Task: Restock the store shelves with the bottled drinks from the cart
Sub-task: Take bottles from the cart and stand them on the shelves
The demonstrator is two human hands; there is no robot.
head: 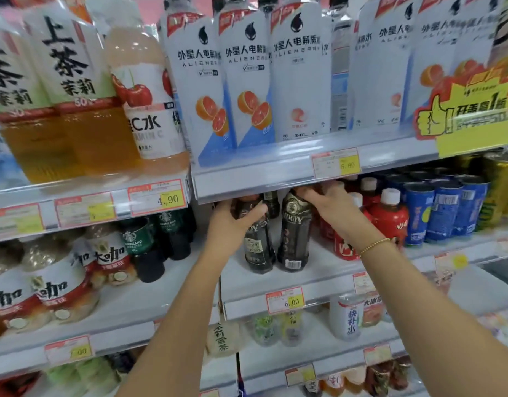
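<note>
Two dark bottled drinks stand side by side on the middle shelf (275, 277). My left hand (232, 222) is wrapped around the upper part of the left dark bottle (258, 250). My right hand (330, 204) grips the top of the right dark bottle (293, 242), just under the edge of the shelf above. Both bottles stand upright. Another dark bottle shows behind them. The cart is out of view.
Red bottles with white caps (389, 216) and blue cans (444, 210) stand right of my hands. Green-labelled coffee bottles (141, 245) stand to the left. White electrolyte-water bottles (247, 81) fill the upper shelf, whose front rail (275, 176) hangs low. A divider separates the left shelf bay.
</note>
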